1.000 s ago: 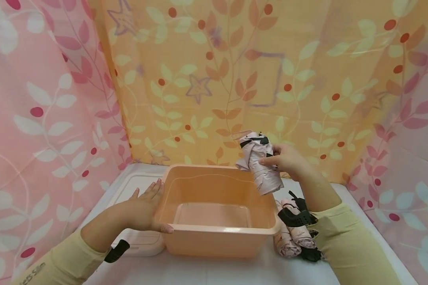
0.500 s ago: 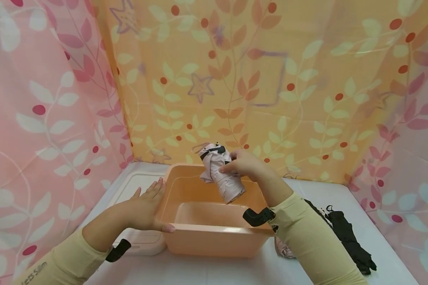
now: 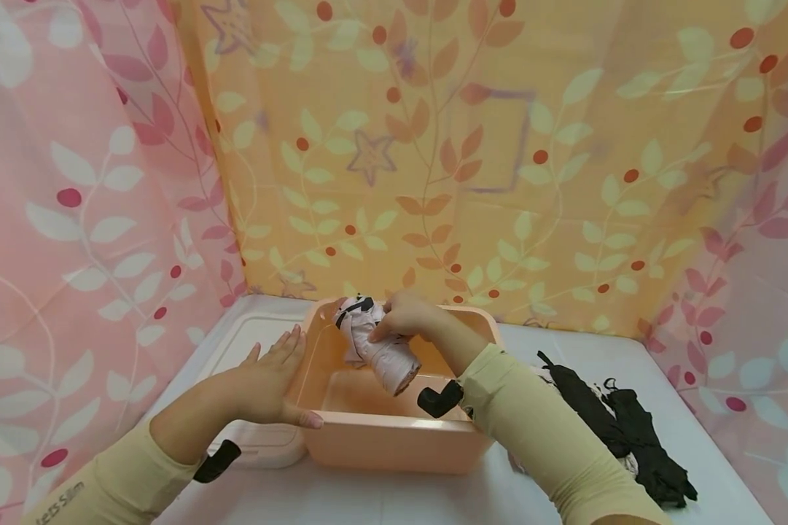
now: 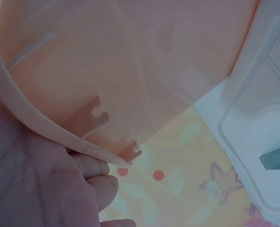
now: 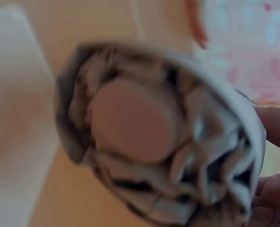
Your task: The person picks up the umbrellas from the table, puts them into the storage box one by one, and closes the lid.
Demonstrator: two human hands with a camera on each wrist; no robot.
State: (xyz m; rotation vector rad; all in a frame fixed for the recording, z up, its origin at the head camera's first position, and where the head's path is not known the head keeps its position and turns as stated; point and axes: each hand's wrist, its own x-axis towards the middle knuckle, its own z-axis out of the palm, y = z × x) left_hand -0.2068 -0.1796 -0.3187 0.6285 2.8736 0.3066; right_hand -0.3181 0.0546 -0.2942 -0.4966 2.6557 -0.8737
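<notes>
A folded pale pink umbrella (image 3: 388,362) with black markings is in my right hand (image 3: 412,319), its fingers and thumb wrapped around the middle. It lies at a slant inside the mouth of a peach plastic tub (image 3: 394,443), overlapping the opening. The right wrist view looks onto the umbrella's end, where a round pinkish handle end (image 5: 133,120) sits among fabric folds. My left hand (image 3: 256,386) rests along the tub's left rim, fingers spread and thumb on the front corner. From the left wrist, its palm (image 4: 31,175) appears against the rim.
Left of the tub, partly under my left forearm, lies a white lid (image 3: 252,335). On the right of the white table (image 3: 682,408) lie dark folded umbrellas (image 3: 649,445), partly hidden by my right sleeve. Patterned curtains (image 3: 380,146) stand around the back and sides.
My right hand has carried the pale pink umbrella leftward and down, from above the tub's right side into its mouth. My left hand has stayed on the rim.
</notes>
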